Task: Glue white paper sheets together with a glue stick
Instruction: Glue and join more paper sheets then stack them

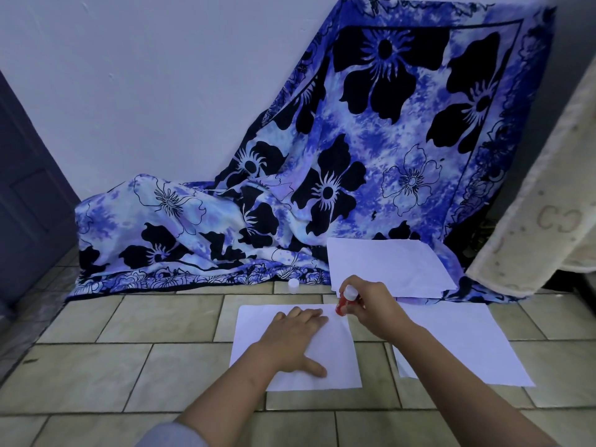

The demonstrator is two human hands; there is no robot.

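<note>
On the tiled floor [96, 430], a thin white sheet [335, 366] is pinned flat under the spread left grip [295, 340] while a red glue stick [345, 300], pinched in the right grip [374, 304], is held at its far corner; the flimsy paper could be wrinkled if dragged. The round cap [293, 283] lies beyond.

One readable mark from my feed. At 3 o'clock the cream blanket [532, 221] carries a stitched monogram [560, 217]: two C-like letters side by side, same tone as the fabric. I can't tell if they're C or G. Fainter marks lower on that blanket, toward 4 o'clock, are too blurred to read. Just right of 6 o'clock, the red glue stick [346, 300] has a label too small to read.
</note>
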